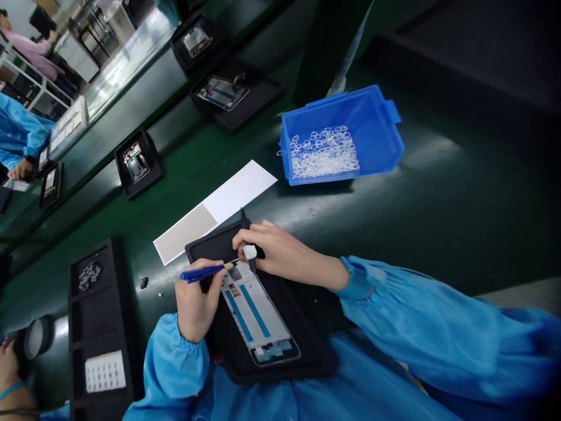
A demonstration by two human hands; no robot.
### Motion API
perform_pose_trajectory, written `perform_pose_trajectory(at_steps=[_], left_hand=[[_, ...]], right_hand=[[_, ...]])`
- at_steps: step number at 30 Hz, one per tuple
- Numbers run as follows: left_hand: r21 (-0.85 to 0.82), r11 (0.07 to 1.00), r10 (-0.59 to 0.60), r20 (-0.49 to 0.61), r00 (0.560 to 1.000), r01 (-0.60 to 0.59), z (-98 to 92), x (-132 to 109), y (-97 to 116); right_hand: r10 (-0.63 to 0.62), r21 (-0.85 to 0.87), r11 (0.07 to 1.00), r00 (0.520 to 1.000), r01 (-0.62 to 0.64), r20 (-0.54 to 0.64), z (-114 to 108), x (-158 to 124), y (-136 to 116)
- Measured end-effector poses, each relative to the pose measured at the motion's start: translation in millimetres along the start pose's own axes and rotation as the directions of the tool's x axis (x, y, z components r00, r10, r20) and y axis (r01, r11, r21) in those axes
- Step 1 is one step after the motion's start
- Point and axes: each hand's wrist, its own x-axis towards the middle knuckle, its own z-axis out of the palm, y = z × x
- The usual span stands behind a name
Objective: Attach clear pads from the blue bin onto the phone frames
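A phone frame (258, 318) with two blue strips lies in a black holder tray (307, 351) in front of me. My left hand (197, 304) is closed round a blue-handled tool (205, 272) whose tip points at the frame's top end. My right hand (272, 251) is closed on black tweezers (246, 228) held upright over the same end, with a small white piece (249, 252) at the fingertips. Both arms wear blue sleeves.
A blue bin (377, 126) of small clear parts sits at the upper right. A white and grey sheet (214, 210) lies beyond the holder. A black compartment tray (99, 327) stands left. Several holders with phone frames (138, 164) ride the green belt; other people's arms show at far left.
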Motion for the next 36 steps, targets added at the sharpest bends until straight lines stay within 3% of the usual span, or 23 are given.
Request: perform_pose_trajectory(at_steps=[5, 19, 36], left_hand=[[0.013, 1.000, 0.004, 0.002, 1.000, -0.004, 1.6, 0, 2], [0.079, 0.993, 0.084, 0.023, 0.996, -0.086, 3.2, 7, 8], [0.118, 0.989, 0.084, 0.056, 0.995, -0.090, 2.3, 9, 9]], right_hand=[[-0.016, 0.057, 0.998, 1.000, 0.015, 0.019, -4, 0, 2], [0.000, 0.019, 1.000, 1.000, 0.000, 0.004, -4, -2, -2], [0.008, 0.025, 1.000, 1.000, -0.008, 0.017, -4, -1, -1]])
